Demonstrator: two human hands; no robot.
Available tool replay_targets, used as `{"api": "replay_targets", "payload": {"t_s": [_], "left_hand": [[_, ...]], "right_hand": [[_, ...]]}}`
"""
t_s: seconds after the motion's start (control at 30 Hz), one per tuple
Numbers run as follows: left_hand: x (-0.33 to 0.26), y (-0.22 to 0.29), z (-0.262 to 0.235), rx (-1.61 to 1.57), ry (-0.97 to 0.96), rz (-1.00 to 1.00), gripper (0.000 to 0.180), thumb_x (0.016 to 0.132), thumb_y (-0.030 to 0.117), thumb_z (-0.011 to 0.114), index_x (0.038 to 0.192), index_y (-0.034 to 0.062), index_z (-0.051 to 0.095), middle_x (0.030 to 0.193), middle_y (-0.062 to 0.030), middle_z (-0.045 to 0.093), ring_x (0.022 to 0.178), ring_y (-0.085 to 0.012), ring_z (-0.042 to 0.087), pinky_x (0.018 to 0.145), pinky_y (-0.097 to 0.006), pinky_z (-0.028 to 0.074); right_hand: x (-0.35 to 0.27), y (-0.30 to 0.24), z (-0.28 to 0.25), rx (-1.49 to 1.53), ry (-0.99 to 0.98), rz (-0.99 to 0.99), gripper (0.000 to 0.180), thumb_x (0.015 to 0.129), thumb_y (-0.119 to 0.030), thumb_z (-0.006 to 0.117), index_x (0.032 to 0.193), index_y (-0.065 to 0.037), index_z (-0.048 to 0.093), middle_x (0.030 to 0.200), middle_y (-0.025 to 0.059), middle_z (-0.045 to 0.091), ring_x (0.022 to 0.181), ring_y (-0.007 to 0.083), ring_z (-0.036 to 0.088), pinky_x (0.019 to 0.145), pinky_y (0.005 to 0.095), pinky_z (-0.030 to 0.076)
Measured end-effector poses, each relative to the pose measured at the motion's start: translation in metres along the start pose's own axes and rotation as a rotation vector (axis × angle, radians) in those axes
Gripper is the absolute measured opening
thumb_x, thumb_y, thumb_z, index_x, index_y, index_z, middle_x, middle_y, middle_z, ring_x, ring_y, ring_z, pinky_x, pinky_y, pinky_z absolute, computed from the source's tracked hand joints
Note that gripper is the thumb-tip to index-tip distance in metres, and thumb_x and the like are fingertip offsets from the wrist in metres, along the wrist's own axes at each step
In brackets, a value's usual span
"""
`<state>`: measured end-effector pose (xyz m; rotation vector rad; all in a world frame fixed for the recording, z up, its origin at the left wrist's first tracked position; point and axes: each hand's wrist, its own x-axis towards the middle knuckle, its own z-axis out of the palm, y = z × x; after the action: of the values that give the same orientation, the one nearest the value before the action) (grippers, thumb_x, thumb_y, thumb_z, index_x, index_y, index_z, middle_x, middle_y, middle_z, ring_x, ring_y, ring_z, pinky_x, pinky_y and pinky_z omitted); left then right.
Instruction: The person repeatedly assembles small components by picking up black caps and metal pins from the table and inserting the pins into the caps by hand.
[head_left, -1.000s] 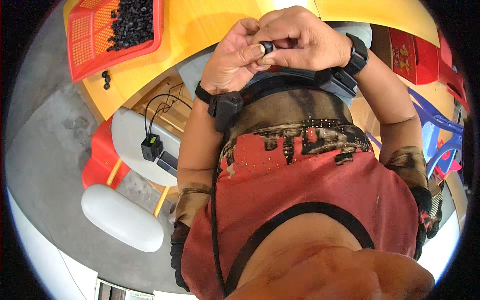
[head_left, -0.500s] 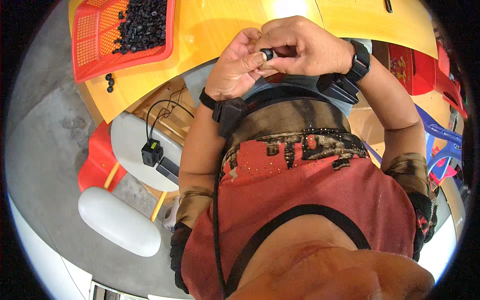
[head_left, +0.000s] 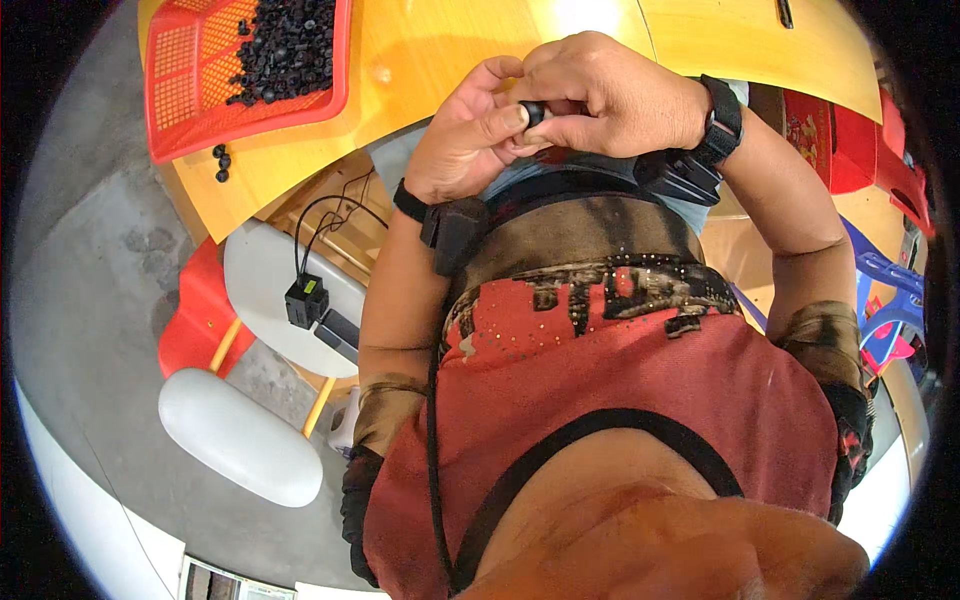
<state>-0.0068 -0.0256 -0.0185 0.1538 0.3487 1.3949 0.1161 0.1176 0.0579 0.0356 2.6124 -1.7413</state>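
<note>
Both of my hands meet just off the near edge of the yellow table. Between them sits a small round black rubber-like part [head_left: 533, 113]. My left hand [head_left: 470, 135] pinches it from the left, thumb lying against its side. From the right, my right hand [head_left: 610, 95] closes on the same part with thumb and bent fingers; the fingertips behind it are partly hidden. A red plastic basket [head_left: 215, 132] at the upper left holds a heap of similar small black parts [head_left: 288, 55]. Several more black pieces [head_left: 222, 163] lie in a short row beside the basket's near corner.
The yellow table [head_left: 400, 75] spans the top. A white-seated chair [head_left: 240, 437] stands at the left, with a black box-shaped device and cables [head_left: 307, 300] on another white surface. Red stools [head_left: 855, 150] and a blue chair [head_left: 890, 285] are at the right.
Both hands stay together around the black part, with only a slight shift of fingers and wrists. The basket and loose pieces look the same.
</note>
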Motion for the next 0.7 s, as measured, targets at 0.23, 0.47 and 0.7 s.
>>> {"api": "replay_targets", "payload": {"t_s": [0.23,0.47,0.7], "left_hand": [[0.000,0.005,-0.004,0.088,0.111,-0.068,0.038,0.083,0.005,0.065,0.116,0.0046,0.046,0.098,-0.0084,0.059,0.078,-0.0130,0.058,0.065,-0.024,0.047],[0.001,0.003,0.030,0.020,0.130,0.003,0.034,0.084,0.005,0.065,0.113,0.0043,0.047,0.098,-0.0087,0.059,0.077,-0.0106,0.053,0.062,-0.023,0.043],[0.004,0.008,0.022,-0.033,0.169,0.171,0.028,0.091,0.018,0.058,0.114,0.0029,0.055,0.092,-0.0022,0.057,0.072,-0.0064,0.045,0.065,-0.022,0.038]], "right_hand": [[-0.003,0.009,-0.002,-0.235,0.019,-0.210,0.018,0.074,-0.010,0.067,0.084,0.002,0.059,0.069,0.0168,0.054,0.058,0.0277,0.057,0.052,0.0371,0.042],[-0.003,-0.005,-0.006,0.101,-0.037,0.011,0.022,0.076,-0.015,0.072,0.091,-0.001,0.063,0.070,0.0103,0.054,0.061,0.0224,0.052,0.055,0.0320,0.040],[0.014,-0.004,0.000,0.039,0.420,-0.104,0.017,0.075,-0.007,0.073,0.088,-0.001,0.064,0.078,0.0100,0.061,0.068,0.0195,0.058,0.059,0.0289,0.045]]}}
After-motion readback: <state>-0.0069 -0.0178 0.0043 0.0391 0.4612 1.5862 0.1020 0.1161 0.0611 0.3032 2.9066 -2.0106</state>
